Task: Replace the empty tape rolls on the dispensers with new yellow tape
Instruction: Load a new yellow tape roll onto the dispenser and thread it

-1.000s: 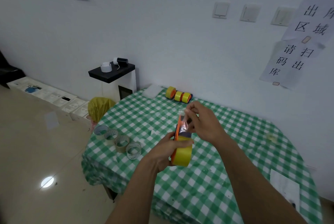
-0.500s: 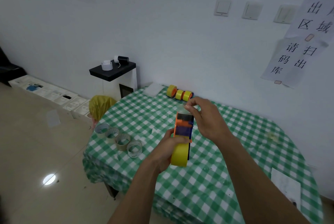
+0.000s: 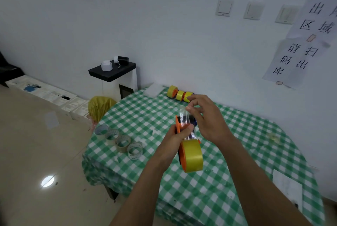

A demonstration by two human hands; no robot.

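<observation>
Your L hand (image 3: 177, 135) grips the dispenser (image 3: 178, 122) mid-body to steady it. The yellow roll (image 3: 193, 155) sits at its near end, and your R hand (image 3: 207, 119) pinches the tape end (image 3: 182, 112) above its head, prob. for threading.

A: What is the left hand (image 3: 177, 135) doing?

B: It is gripping the dispenser (image 3: 178, 125) at its narrow middle, fingers curling round the far side and the thumb pressing across the near face.

A: And the right hand (image 3: 206, 118)?

B: It is hovering just above the left, pinching the free end of the tape strip (image 3: 182, 114) between thumb and forefinger. The other fingers are curling loosely above the pinch.

A: How are the arms lying?

B: Both are bare. The left forearm (image 3: 144, 185) is rising from the bottom middle, the right forearm (image 3: 255, 176) is coming in from the lower right, and they are converging where the hands meet, close together.
</observation>
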